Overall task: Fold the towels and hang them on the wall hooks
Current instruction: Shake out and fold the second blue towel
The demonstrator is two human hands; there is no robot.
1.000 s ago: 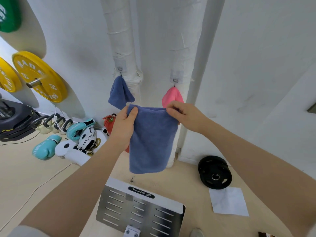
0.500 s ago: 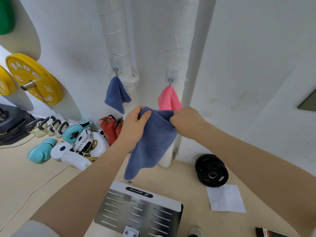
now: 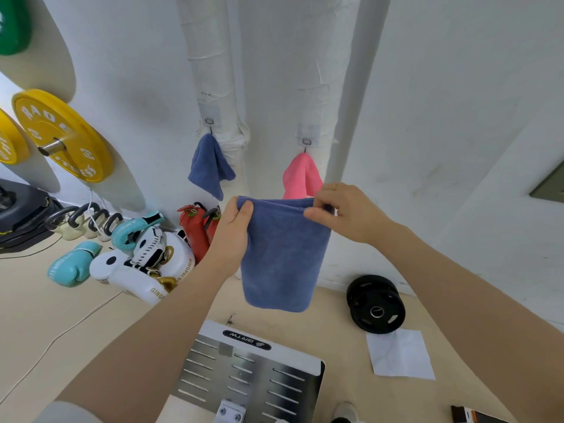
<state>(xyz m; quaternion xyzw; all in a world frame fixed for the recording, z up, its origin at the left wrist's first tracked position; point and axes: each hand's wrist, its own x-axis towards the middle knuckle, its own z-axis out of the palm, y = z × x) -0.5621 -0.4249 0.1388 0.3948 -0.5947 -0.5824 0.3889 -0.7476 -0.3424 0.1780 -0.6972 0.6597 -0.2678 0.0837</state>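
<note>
1. The left hand [image 3: 233, 232] pinches the upper left corner of the folded blue towel [image 3: 282, 257]; its fingers [image 3: 245, 209] are curled on the cloth.
2. The right hand [image 3: 351, 212] pinches the upper right corner; the towel hangs in the air before the pink towel [image 3: 300, 178].

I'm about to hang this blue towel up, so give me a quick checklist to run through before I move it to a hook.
1. Left hand grips the left top corner of the held blue towel: ok.
2. Right hand pinches the right top corner: ok.
3. Towel folded, with layered edges along the top: ok.
4. Towel hangs off the floor: ok.
5. Free hook: not ok. The left hook carries a hung blue towel and the right hook a pink towel.
6. Hanging loop on the held towel: cannot tell.
</note>
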